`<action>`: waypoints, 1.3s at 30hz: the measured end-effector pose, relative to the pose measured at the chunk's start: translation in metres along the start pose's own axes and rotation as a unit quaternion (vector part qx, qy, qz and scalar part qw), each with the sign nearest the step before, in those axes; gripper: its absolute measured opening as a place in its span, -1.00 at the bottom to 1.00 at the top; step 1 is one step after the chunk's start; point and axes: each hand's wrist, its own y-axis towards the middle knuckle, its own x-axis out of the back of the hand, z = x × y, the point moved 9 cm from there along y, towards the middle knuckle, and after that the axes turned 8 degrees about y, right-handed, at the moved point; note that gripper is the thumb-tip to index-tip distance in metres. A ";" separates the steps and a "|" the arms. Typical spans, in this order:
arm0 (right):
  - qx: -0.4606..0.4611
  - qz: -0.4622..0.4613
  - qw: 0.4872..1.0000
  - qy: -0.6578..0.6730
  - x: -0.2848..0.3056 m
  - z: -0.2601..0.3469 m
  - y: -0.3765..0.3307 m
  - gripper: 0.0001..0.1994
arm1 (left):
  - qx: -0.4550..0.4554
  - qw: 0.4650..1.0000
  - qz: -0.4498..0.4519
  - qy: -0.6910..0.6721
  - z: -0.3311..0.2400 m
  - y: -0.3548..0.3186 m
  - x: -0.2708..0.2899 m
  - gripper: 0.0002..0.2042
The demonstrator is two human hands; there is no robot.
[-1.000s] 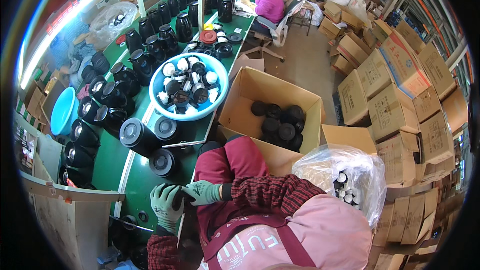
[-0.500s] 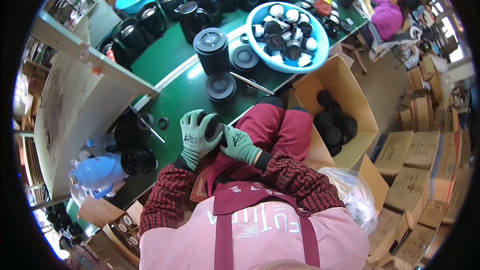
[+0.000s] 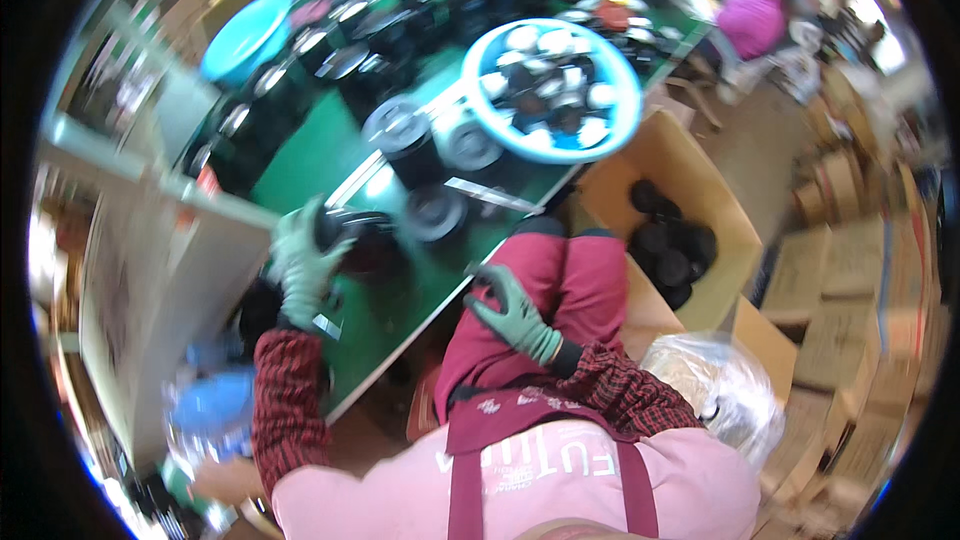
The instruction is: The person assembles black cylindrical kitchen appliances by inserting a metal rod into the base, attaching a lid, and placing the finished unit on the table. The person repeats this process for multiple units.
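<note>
Green-gloved hands apart at the tabletop edge

Red-and-black checked sleeves reach up from six o'clock. The right hand [image 3: 515, 315] is over the maroon lap, fingers loosely bent with the thumb parted from them; a dark patch sits between, and I cannot tell whether it is something held. From there, between nine and ten o'clock, the left hand [image 3: 305, 255] is raised over the tabletop [image 3: 375, 325], thumb and fingers spread around the end of a black rounded piece [image 3: 368, 240]. That piece extends toward three o'clock from those fingers; blur hides how firmly they grip.

Taking the right hand as centre, a clear plastic bag [image 3: 740, 380] bulges at four o'clock. Next, at two, an open carton [image 3: 730, 240] contains black round pieces [image 3: 660, 250]. At eleven stands a black canister [image 3: 405, 145]. Beyond, at twelve, a blue basin [image 3: 630, 110] is heaped with black-and-white parts [image 3: 545, 85]. Farther off, a turquoise basin [image 3: 248, 40] tilts between ten and eleven, and a purple-clad co-worker [image 3: 750, 25] sits at one.
</note>
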 end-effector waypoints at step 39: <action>-0.001 -0.075 0.978 0.196 0.154 0.164 0.070 -0.69 | 0.262 0.870 0.157 0.386 0.216 0.103 -0.116 -0.44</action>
